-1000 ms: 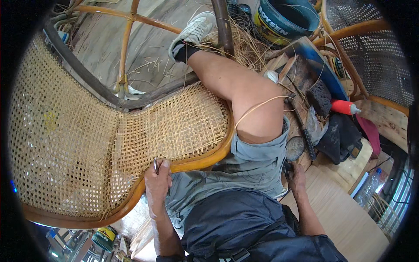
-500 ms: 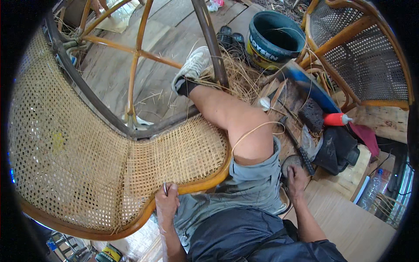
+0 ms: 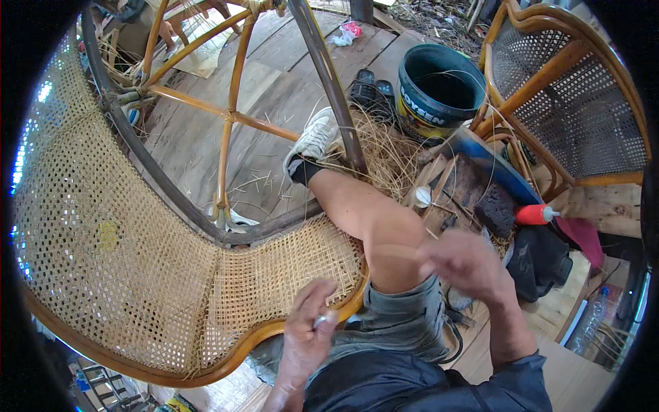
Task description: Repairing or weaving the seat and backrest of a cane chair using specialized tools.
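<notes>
A woven cane chair panel (image 3: 158, 268) with a bent rattan rim (image 3: 257, 341) leans across my lap on the left. My left hand (image 3: 307, 340) is raised just above the rim, fingers curled round a slim metal tool (image 3: 320, 320), of which only a shiny bit shows. Beyond it, the cane lattice (image 3: 274, 271) has loose strand ends near the right side of the rim. My right hand (image 3: 470, 266) hovers beside my bare knee (image 3: 398, 240), smeared by motion. Whether its fingers hold a strand cannot be made out.
A dark green bucket (image 3: 439, 89) stands behind a heap of loose cane strips (image 3: 384, 154). To the right lie a red squeeze bottle (image 3: 535, 214), a black pouch (image 3: 539, 264) and a clear plastic bottle (image 3: 590, 319). Another cane chair (image 3: 570, 103) stands far right.
My right hand has lifted from the tools beside my knee and moved up and forward. My left hand has come off the rim, rising to the right. The view has shifted slightly.
</notes>
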Demonstrator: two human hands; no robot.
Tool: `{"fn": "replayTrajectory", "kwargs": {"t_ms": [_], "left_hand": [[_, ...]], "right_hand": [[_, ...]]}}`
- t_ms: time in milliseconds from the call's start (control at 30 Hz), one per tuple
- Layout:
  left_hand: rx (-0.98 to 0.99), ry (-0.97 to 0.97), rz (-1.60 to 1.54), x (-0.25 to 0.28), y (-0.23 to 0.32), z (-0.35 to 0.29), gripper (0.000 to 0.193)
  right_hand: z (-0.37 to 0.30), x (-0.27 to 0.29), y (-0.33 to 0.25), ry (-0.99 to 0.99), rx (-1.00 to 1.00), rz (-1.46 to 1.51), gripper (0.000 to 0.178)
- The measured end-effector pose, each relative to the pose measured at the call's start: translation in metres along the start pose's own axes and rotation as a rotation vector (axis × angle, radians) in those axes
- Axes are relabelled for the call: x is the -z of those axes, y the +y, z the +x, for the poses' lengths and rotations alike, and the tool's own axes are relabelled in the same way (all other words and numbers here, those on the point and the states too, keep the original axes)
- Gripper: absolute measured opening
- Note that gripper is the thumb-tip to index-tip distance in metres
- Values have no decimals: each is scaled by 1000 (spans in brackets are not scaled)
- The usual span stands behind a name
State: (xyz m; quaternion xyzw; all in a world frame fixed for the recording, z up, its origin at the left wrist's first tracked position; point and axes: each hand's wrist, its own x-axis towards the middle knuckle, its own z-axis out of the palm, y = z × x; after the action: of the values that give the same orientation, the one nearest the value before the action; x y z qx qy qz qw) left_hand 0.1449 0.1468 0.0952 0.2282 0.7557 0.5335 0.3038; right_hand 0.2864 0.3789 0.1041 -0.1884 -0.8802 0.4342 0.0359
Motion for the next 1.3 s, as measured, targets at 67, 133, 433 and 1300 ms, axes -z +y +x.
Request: {"fn": "replayTrajectory", "kwargs": {"t_ms": [67,133,433,1300], "left_hand": [[7,-208,-21,-2,25,15,18],[16,-406,-31,-1,29,20,17],[114,88,41,80,22,29,13],[263,65,511,94,-21,57,17]], "right_hand": [[7,-3,-21,-114,135,-34,11],[13,7,-30,-232,279,-60,13],[62,79,66,455,31,-329,15],[147,58,71,27,108,-262,17]]}}
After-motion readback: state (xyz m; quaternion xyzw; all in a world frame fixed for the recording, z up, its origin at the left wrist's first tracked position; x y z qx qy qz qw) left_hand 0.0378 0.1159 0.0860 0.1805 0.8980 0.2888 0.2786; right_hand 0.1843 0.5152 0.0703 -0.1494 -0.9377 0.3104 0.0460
